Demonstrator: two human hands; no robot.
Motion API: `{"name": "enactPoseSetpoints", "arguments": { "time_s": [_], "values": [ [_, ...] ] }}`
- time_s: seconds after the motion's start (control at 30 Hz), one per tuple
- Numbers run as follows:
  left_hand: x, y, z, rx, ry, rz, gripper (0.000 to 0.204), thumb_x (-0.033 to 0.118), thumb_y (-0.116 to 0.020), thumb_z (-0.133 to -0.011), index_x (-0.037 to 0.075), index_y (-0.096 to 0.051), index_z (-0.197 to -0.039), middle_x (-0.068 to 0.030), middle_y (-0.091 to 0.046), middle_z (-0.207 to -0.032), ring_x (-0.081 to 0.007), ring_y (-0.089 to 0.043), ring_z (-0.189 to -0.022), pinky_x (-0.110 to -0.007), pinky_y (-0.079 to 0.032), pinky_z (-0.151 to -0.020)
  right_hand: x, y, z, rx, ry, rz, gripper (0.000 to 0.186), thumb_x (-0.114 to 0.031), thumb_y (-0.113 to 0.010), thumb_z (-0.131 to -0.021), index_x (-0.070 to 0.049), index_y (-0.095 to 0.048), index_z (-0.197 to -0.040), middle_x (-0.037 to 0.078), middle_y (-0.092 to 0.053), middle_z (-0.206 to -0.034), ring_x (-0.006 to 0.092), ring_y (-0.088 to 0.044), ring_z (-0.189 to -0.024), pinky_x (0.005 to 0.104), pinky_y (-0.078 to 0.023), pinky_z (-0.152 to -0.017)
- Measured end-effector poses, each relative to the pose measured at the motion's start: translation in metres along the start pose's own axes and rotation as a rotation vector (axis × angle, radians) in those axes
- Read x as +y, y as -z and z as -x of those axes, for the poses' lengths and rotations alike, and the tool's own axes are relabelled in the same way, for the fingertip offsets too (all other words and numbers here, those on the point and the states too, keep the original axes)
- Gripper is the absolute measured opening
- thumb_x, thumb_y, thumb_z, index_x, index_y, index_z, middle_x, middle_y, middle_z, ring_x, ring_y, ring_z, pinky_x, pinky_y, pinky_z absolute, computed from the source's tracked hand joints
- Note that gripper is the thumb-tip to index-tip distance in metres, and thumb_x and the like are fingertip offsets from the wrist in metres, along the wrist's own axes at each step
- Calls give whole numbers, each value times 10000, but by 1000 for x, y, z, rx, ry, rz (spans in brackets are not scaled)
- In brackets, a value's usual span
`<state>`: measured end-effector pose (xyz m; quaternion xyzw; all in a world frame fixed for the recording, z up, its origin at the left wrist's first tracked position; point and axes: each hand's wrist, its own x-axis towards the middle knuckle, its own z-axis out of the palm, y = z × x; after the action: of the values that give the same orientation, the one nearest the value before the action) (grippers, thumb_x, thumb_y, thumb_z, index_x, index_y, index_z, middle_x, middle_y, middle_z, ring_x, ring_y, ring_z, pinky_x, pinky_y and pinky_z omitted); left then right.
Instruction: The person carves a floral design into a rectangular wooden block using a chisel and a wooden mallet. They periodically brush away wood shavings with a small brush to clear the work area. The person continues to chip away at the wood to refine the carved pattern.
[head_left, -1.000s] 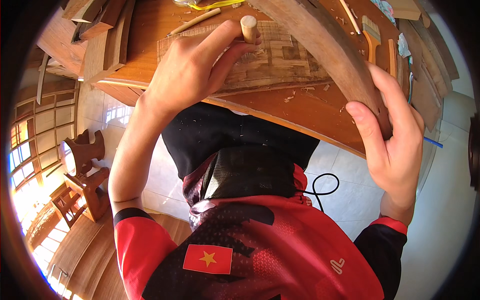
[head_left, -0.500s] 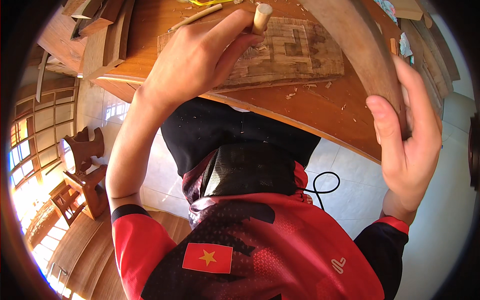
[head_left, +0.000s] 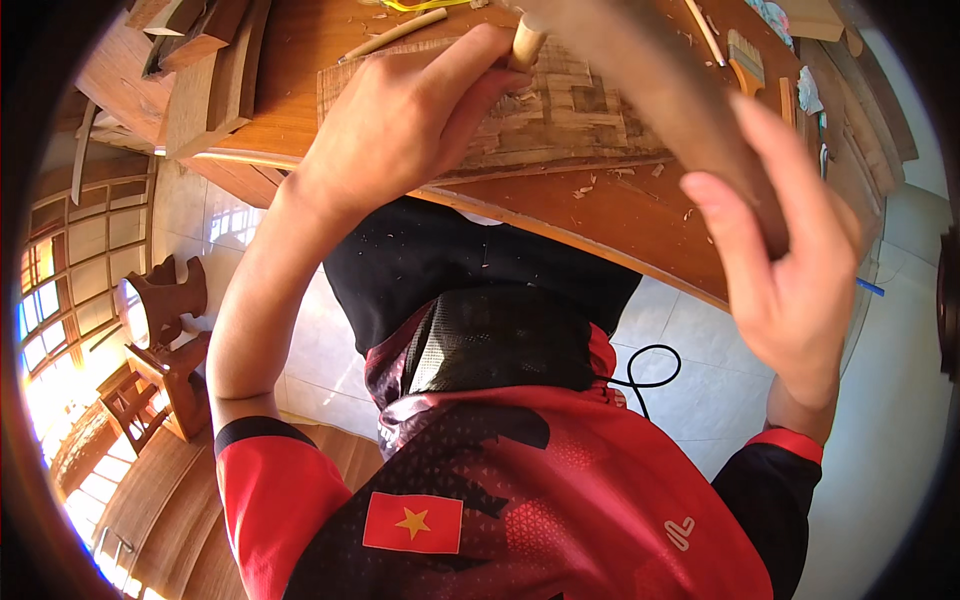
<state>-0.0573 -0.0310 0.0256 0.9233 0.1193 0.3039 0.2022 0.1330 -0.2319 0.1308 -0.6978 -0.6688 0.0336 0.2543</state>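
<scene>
My left hand (head_left: 395,125) is closed round the round wooden handle of a chisel (head_left: 527,45), held upright over a carved wooden board (head_left: 500,150). The fingers hide the chisel's blade. Cut recesses and a raised pattern show on the board, which lies near the table's front edge. In my right hand (head_left: 800,270) is a thick wooden mallet (head_left: 670,90), long and smooth, blurred by motion. It slants up and leftward over the board's right side, its far end close to the top of the chisel handle. Whether they touch I cannot tell.
Wood chips lie scattered on the brown table (head_left: 670,225). Beyond my left hand rests a round wooden handle (head_left: 395,35). A paintbrush (head_left: 745,65) and a thin pale stick (head_left: 706,30) lie at the right. Planks (head_left: 215,90) are stacked at the far left.
The mallet has swung leftward towards the chisel, and my right hand has moved left with it. The paintbrush and pale stick have come into sight. My left hand has hardly moved.
</scene>
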Motion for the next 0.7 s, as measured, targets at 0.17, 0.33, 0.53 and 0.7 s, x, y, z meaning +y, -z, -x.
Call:
{"name": "enactPoseSetpoints", "arguments": {
  "time_s": [0.17,0.33,0.53,0.7],
  "values": [
    [-6,-6,4,33,-24,21,141,106,-689,-972,84,-632,-1099,-148,-695,-833,-387,-695,-733,-457,-539,-608,-1,-4,-5,17,17,-31,411,-99,-768,-940,42,-650,-1307,188,-760,-1063,230,-747,-904,328,-561,-822],
    [-6,-9,11,64,10,58,154,150,-675,-997,115,-627,-1139,-145,-698,-820,-383,-690,-698,-467,-543,-562,-4,-15,-10,-2,10,-74,423,-131,-775,-943,50,-640,-1300,213,-755,-1017,280,-757,-872,346,-569,-797],
    [-15,-9,8,154,220,379,177,85,-603,-1042,8,-623,-1200,-132,-776,-984,-257,-773,-890,-339,-616,-748,-12,-9,-16,32,-27,-110,415,-140,-758,-963,53,-626,-1305,195,-742,-1021,225,-734,-889,317,-554,-813],
    [-17,-4,1,209,512,843,205,75,-498,-1100,-93,-580,-1183,-203,-747,-1128,-223,-744,-1046,-320,-614,-897,3,-7,-2,31,-173,-214,379,-137,-674,-1020,49,-593,-1339,60,-678,-927,102,-600,-764,257,-471,-692]
  ]
}}
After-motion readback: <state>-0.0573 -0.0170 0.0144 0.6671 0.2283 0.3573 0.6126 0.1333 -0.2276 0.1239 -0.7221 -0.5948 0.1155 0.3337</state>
